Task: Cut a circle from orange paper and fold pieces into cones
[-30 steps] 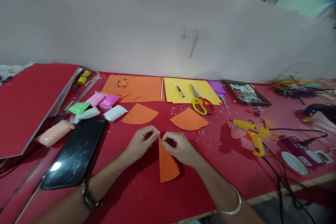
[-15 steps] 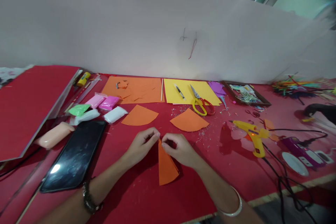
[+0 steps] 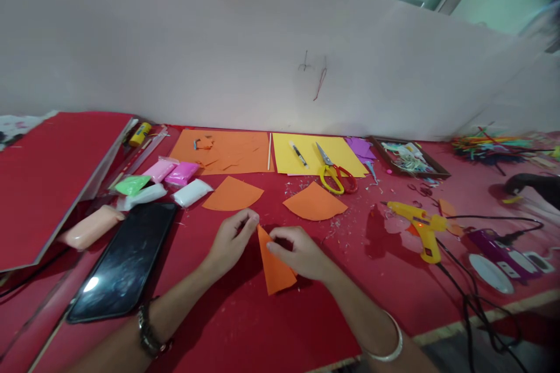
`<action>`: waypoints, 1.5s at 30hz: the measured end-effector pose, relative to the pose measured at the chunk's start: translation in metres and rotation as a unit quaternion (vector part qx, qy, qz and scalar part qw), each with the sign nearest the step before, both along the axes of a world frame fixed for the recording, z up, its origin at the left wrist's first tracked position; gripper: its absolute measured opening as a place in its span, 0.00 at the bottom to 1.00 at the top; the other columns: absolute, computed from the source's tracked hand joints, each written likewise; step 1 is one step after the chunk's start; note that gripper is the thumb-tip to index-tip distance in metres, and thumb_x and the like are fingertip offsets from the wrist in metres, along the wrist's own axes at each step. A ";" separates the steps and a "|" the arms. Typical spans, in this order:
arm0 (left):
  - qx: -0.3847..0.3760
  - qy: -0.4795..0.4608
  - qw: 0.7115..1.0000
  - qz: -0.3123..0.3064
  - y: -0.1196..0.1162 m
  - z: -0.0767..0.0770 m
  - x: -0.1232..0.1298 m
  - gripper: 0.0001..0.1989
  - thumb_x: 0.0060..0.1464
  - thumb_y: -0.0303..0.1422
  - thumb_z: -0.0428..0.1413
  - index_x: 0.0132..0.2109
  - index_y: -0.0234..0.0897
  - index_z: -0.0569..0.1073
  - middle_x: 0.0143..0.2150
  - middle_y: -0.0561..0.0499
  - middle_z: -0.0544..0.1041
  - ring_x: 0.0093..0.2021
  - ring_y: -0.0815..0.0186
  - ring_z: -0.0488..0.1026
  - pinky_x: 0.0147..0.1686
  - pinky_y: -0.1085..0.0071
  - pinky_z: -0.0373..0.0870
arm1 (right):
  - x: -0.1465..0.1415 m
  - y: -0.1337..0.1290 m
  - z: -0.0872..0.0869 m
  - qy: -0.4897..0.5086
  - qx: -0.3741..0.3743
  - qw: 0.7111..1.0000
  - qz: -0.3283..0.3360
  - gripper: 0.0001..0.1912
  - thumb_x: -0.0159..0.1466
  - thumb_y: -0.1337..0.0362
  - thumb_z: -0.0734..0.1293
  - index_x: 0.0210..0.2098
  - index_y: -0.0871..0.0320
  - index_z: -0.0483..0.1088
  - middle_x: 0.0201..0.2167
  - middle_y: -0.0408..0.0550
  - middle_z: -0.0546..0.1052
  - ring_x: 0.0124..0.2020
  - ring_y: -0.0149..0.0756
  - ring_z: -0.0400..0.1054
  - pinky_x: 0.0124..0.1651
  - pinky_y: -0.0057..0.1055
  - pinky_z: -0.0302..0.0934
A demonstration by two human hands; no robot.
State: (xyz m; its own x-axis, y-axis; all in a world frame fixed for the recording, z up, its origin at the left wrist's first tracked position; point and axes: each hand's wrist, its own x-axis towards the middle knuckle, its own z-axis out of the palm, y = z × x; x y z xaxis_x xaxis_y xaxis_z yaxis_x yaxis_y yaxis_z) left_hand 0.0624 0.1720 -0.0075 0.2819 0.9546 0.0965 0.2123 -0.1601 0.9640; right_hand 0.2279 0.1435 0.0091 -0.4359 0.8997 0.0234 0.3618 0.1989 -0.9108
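A folded wedge of orange paper (image 3: 276, 268) hangs between my hands, its narrow tip up and its wide curved end toward me. My left hand (image 3: 231, 240) pinches the tip between thumb and fingers. Just below the tip, my right hand (image 3: 300, 252) grips the paper's right side, thumb in front; its other fingers are partly hidden. Beyond my hands lie two flat orange paper fans, a left one (image 3: 233, 194) and a right one (image 3: 315, 201). Scissors (image 3: 335, 172) with yellow and red handles rest on yellow paper (image 3: 280, 154), beside a pen (image 3: 299, 155).
A large phone or tablet (image 3: 125, 265) and packets of clay (image 3: 181, 173) lie to the left. On the right are a yellow glue gun (image 3: 422, 224), its black cable, a purple power strip (image 3: 503, 253) and a tray of scraps (image 3: 409, 156). Orange sheets (image 3: 236, 151) lie near the wall.
My left hand has shifted slightly up and left with the wedge's tip. The paper now tilts, its wide end lifted a little. My right hand keeps its grip.
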 end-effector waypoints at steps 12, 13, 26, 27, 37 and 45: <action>0.008 0.005 0.993 -0.114 0.001 0.009 0.000 0.05 0.50 0.33 0.54 0.32 0.36 0.69 0.30 0.53 0.70 0.33 0.67 0.67 0.36 0.73 0.62 | 0.002 0.001 -0.003 -0.002 -0.026 1.000 -0.009 0.11 0.59 0.65 0.57 0.21 0.59 0.56 0.18 0.37 0.52 0.21 0.24 0.46 0.23 0.23 0.41; 0.005 0.003 0.993 -0.114 0.002 0.009 0.000 0.05 0.50 0.33 0.53 0.32 0.36 0.69 0.30 0.53 0.70 0.33 0.67 0.67 0.36 0.73 0.62 | 0.002 0.001 -0.003 0.000 -0.026 1.000 -0.008 0.12 0.60 0.65 0.57 0.21 0.59 0.56 0.19 0.37 0.52 0.21 0.24 0.46 0.23 0.23 0.41; -0.039 -0.056 0.994 -0.079 0.004 0.009 -0.002 0.06 0.48 0.34 0.55 0.30 0.35 0.69 0.26 0.53 0.69 0.29 0.68 0.66 0.32 0.72 0.63 | 0.002 0.003 -0.004 0.019 -0.041 0.999 -0.017 0.13 0.61 0.61 0.57 0.22 0.59 0.57 0.19 0.37 0.53 0.21 0.24 0.47 0.23 0.23 0.42; -0.042 -0.061 0.994 -0.079 0.004 0.009 -0.002 0.06 0.48 0.34 0.55 0.30 0.35 0.70 0.26 0.52 0.69 0.28 0.68 0.66 0.32 0.72 0.63 | 0.003 0.003 -0.005 0.022 -0.043 0.999 -0.017 0.13 0.61 0.61 0.57 0.22 0.59 0.57 0.19 0.37 0.54 0.21 0.24 0.47 0.23 0.23 0.42; -0.072 -0.101 0.989 -0.079 0.007 0.008 -0.004 0.08 0.45 0.36 0.57 0.31 0.36 0.70 0.26 0.54 0.68 0.26 0.70 0.63 0.30 0.73 0.61 | 0.004 0.004 -0.009 0.032 -0.066 0.997 -0.016 0.13 0.62 0.59 0.57 0.24 0.59 0.59 0.20 0.38 0.55 0.22 0.25 0.49 0.24 0.23 0.44; -0.115 -0.145 0.978 -0.092 0.007 0.003 -0.006 0.16 0.54 0.43 0.45 0.34 0.34 0.69 0.22 0.55 0.64 0.24 0.69 0.61 0.27 0.72 0.59 | 0.004 0.004 -0.007 0.045 -0.077 0.996 -0.016 0.13 0.61 0.60 0.57 0.24 0.59 0.60 0.20 0.37 0.55 0.22 0.25 0.49 0.24 0.24 0.44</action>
